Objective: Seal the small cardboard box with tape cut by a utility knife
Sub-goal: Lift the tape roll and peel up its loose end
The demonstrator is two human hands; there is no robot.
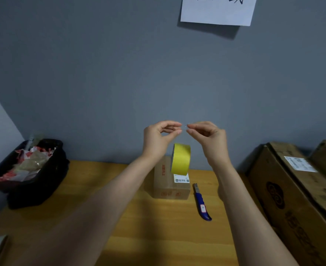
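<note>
Item 1, wooden table [131, 233]: our work surface, running under both forearms to the grey wall.

Item 2, large cardboard cartons [292, 191]: stacked at our right edge, a white label on top. Not part of the job.

Item 3, black bin [48, 181]: at far left, filled with crumpled paper and wrapping scraps.

Item 4, small cardboard box [168, 184]: the thing to be sealed. It sits on the table straight ahead of us, between our forearms, flaps down, a white sticker on its lid. We see no strip of tape across it yet.

Item 5, yellow tape roll [181, 159]: standing on edge on top of the box.

Item 6, our left hand [159, 138] and right hand [209, 139]: raised above the roll, thumb and forefinger of each pinched together, the two pinches almost meeting. Something tiny may lie between them, perhaps a clear tape end; too faint for us to say.

Item 7, blue utility knife [202, 203]: flat on the table just right of the box, untouched. We cannot tell whether the blade is extended.

Step in hand, by our reckoning: an early one, before any strip is laid. Next we would need a length drawn over the box seam, one hand holding it taut while the other fetches the knife.
</note>
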